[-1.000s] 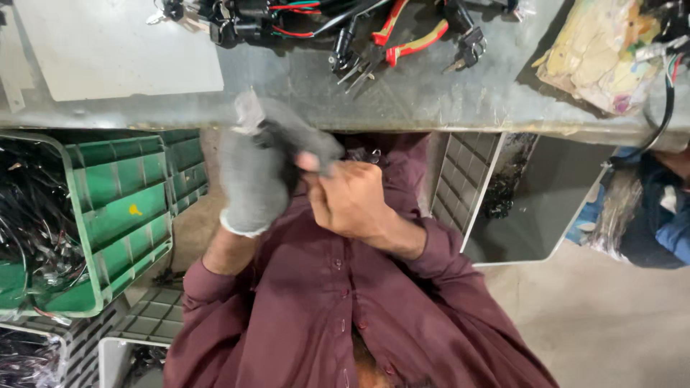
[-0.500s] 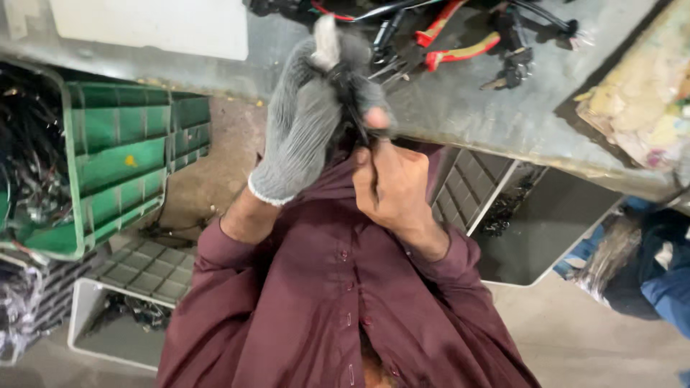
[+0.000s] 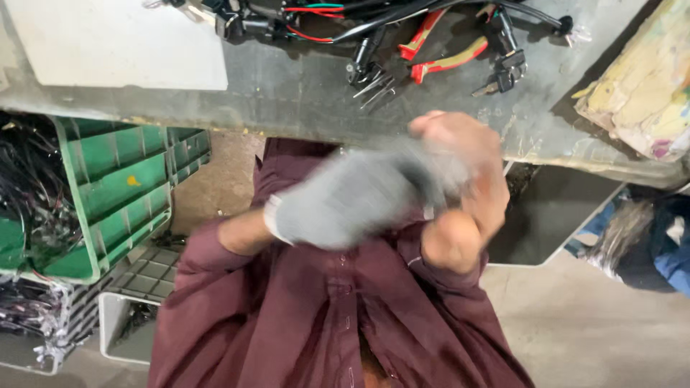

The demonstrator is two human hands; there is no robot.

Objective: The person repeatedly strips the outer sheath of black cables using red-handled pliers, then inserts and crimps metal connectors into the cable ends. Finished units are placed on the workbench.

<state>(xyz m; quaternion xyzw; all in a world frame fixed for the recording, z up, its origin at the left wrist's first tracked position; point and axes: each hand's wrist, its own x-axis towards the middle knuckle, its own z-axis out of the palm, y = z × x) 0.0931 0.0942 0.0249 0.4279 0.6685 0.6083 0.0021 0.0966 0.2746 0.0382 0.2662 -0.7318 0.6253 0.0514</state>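
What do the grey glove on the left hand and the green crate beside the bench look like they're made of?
The grey glove looks like knitted fabric: soft, matt, with a ribbed cuff, though motion blur hides the weave. The green crate looks like moulded plastic: rigid ribbed walls with a slight sheen.

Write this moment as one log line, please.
left hand: wears grey glove, blurred | right hand: bare, on glove's fingertip end | bench: red-handled pliers
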